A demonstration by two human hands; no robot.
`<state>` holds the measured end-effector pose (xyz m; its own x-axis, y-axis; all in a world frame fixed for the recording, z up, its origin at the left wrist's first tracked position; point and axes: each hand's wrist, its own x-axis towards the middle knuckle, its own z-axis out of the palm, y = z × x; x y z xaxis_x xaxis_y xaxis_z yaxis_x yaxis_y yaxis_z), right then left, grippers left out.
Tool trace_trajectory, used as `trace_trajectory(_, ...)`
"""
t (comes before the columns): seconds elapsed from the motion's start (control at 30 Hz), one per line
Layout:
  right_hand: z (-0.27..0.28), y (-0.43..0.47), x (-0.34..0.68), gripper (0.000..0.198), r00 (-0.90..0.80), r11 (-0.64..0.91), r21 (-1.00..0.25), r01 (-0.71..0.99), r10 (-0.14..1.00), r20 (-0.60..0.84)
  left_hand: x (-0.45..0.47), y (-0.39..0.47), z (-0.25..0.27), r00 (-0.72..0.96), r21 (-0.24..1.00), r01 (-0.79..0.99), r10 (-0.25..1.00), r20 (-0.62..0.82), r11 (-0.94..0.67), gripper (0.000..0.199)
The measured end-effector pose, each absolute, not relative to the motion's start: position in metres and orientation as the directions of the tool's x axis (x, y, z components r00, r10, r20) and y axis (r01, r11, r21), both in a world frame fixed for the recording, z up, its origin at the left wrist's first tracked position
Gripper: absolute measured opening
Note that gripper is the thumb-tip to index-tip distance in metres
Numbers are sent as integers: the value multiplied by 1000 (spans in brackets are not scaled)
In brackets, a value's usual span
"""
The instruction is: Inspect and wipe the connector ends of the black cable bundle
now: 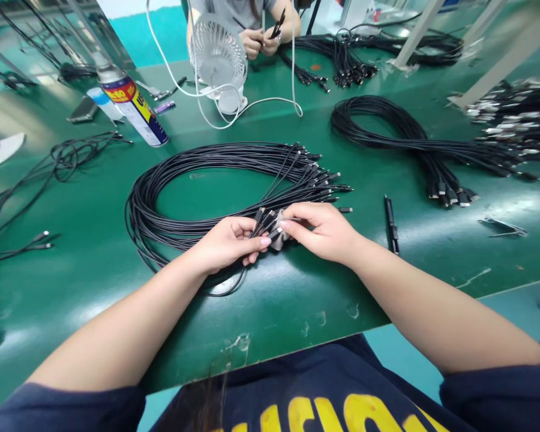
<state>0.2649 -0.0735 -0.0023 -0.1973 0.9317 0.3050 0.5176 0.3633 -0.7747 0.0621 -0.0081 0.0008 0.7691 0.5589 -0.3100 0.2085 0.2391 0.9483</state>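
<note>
Several black cables with small plugs [263, 221] are gripped near their ends by my left hand [231, 243], thumb pressed on top. My right hand [321, 231] pinches a crumpled greyish cloth [279, 240] against one of the plug ends. Just behind both hands lies a large looped bundle of black cables [144, 204], its connector ends fanned out to the right. One cable curves down from my left hand onto the green table [270, 318]. The fingertips of my right hand partly hide the cloth.
A spray can [137, 111] and a white fan [218, 57] stand toward the back. Right of me lie a pen [391, 225], tweezers [504, 228] and another cable bundle [387, 120]. Loose cables [67, 156] spread at left. Across the table, a person's hands [261, 43] hold cables.
</note>
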Motion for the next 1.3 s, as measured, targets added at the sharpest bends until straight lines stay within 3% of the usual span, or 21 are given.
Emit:
trace_trajectory(0.13, 0, -76, 257, 19, -197, 318, -857, 407, 946, 258, 62, -10, 0, 756, 957, 208, 588, -287, 200, 33)
trace_trajectory(0.3, 12, -80, 262, 26, -191, 332, -846, 417, 942, 275, 63, -11, 1, 674, 963, 173, 687, -270, 209, 37)
trace_trajectory(0.53, 16, -76, 273, 34, -53, 192, -938, 287, 981, 185, 61, -13, 5, 771, 957, 158, 575, -274, 244, 40)
trace_trajectory(0.9, 15, -73, 276, 40, -45, 148, -970, 195, 989, 142, 60, -9, 7, 774, 949, 9, 598, -206, 315, 32)
trace_trajectory(1.13, 18, -72, 279, 41, -56, 114, -980, 163, 993, 106, 58, -8, 3, 774, 949, 8, 599, -205, 315, 32)
trace_trajectory(1.3, 23, -69, 286, 42, 71, 138, -989, 49, 988, 141, 58, -8, 2, 799, 942, 40, 555, -230, 334, 31)
